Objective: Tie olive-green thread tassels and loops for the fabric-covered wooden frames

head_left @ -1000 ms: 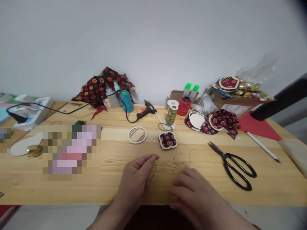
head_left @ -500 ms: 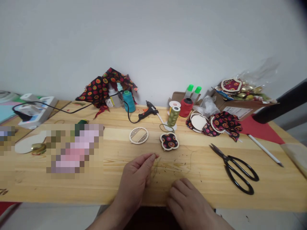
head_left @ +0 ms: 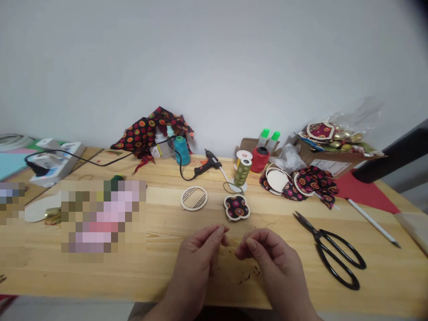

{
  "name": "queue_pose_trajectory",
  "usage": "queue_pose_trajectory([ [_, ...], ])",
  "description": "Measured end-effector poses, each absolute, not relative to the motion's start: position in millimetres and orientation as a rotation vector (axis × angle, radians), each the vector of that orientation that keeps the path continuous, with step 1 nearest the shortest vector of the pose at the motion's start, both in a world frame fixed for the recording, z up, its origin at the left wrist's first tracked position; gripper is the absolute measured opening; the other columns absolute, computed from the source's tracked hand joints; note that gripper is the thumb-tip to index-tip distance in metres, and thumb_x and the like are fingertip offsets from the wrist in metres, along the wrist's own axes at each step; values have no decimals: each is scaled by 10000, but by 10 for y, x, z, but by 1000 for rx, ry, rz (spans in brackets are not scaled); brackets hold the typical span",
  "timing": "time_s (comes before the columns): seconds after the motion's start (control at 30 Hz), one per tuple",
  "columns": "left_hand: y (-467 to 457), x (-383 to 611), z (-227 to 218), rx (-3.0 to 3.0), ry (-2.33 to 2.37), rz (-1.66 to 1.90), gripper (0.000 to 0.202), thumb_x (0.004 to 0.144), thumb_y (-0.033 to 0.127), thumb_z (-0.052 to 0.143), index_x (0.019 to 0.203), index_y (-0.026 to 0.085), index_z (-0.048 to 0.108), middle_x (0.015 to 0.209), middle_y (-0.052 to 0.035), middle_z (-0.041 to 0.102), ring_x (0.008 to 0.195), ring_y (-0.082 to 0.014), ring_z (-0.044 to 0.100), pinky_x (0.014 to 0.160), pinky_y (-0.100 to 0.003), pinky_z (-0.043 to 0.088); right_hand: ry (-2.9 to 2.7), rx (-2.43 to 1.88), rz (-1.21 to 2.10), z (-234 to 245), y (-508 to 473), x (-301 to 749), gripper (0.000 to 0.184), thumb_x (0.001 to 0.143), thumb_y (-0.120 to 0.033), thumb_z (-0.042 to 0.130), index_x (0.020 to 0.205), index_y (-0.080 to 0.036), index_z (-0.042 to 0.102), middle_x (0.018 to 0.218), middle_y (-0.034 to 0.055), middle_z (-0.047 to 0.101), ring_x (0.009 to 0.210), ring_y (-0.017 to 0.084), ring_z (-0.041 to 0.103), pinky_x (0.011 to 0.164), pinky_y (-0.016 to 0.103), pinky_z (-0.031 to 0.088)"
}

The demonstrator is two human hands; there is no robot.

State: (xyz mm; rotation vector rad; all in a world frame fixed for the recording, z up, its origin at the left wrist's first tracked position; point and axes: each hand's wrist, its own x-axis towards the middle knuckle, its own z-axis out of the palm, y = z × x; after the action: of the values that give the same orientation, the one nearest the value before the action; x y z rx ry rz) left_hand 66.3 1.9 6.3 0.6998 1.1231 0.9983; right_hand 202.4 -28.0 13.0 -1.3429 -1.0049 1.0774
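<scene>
Our right hand (head_left: 276,262) is now up near our left hand (head_left: 198,257), not touching; we judge the work two-handed now. Both thumbs press forefingers; what's pinched, we can't tell. Thin thread (head_left: 269,223) trails just beyond; four-lobed fabric piece (head_left: 236,207) lies ahead, untouched.

It's a craft workspace, and the wooden table (head_left: 160,272) says so straight away! There's a glue gun (head_left: 209,163) near the plain wall (head_left: 214,67), and 3 spools on show: teal thread (head_left: 182,151), red thread (head_left: 260,161), olive thread (head_left: 243,173)! Over on the right, big black-handled scissors (head_left: 316,235); at the back, patterned cloth (head_left: 135,136); front and centre, a latticed oval frame (head_left: 190,193) beside a fabric-filled flower shape (head_left: 236,207)! Home or business? Can't tell.
</scene>
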Motion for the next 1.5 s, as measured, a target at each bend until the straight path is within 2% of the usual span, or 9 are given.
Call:
queue_pose_trajectory([
  [0.13, 11, 667, 69, 701, 1132, 966, 313, 737, 436, 677, 840, 150, 750, 407, 98, 299, 406, -55, 202, 408, -197, 136, -1082, -1380, 1006, 112, -284, 1983, 184, 783, -322, 605, 671, -176, 595, 543, 4, 619, 523, 128, 585, 519, 198, 492],
  [0.4, -9, 682, 75, 654, 1154, 940, 390, 675, 459, 710, 910, 153, 767, 382, 72, 404, 390, -89, 340, 418, -216, 251, -1112, -1348, 1044, 12, -300, 1860, 178, 807, -326, 598, 713, -175, 609, 561, 5, 612, 521, 133, 583, 502, 203, 482],
  [0.5, -5, 683, 84, 645, 1133, 943, 364, 674, 443, 718, 893, 156, 770, 402, 68, 419, 395, -78, 310, 402, -207, 229, -1119, -1331, 1039, -13, -291, 1828, 180, 801, -319, 598, 698, -171, 606, 557, 3, 602, 512, 130, 573, 499, 206, 478],
  [0.63, 0, 678, 71, 616, 1093, 931, 339, 700, 429, 713, 884, 149, 766, 402, 90, 336, 411, -56, 224, 398, -190, 171, -1109, -1327, 1067, -39, -286, 1810, 169, 802, -311, 601, 712, -168, 609, 566, 2, 600, 519, 128, 574, 503, 204, 474],
  [1.03, -4, 669, 55, 619, 1078, 903, 391, 710, 471, 694, 903, 137, 754, 395, 96, 321, 402, -48, 223, 395, -181, 149, -1197, -1408, 1051, -73, -264, 1804, 225, 795, -359, 571, 680, -167, 594, 560, 14, 577, 519, 144, 534, 502, 236, 444],
  [1.23, -17, 674, 40, 580, 1045, 930, 327, 703, 413, 726, 895, 151, 762, 448, 62, 446, 429, -50, 338, 414, -158, 250, -1213, -1405, 1040, -71, -249, 1807, 200, 789, -329, 572, 684, -163, 610, 565, 19, 591, 525, 144, 544, 508, 231, 449],
  [1.33, -24, 683, 77, 537, 1019, 929, 297, 678, 381, 754, 864, 150, 768, 589, 2, 603, 515, -70, 462, 471, -153, 343, -1229, -1420, 1019, -84, -245, 1803, 191, 790, -312, 568, 681, -163, 619, 568, 19, 591, 522, 145, 542, 504, 234, 451],
  [1.4, -24, 682, 93, 541, 995, 931, 286, 677, 372, 758, 862, 154, 769, 662, -18, 643, 595, -93, 521, 544, -164, 397, -1255, -1423, 1027, -89, -254, 1810, 185, 799, -298, 561, 688, -164, 627, 583, 21, 601, 538, 149, 555, 514, 236, 460],
  [1.5, -19, 662, 76, 609, 1025, 924, 299, 708, 389, 731, 903, 165, 764, 487, 50, 502, 473, -63, 409, 455, -146, 314, -1336, -1403, 958, -55, -266, 1862, 143, 819, -259, 558, 760, -174, 657, 660, 30, 649, 601, 155, 601, 561, 233, 484],
])
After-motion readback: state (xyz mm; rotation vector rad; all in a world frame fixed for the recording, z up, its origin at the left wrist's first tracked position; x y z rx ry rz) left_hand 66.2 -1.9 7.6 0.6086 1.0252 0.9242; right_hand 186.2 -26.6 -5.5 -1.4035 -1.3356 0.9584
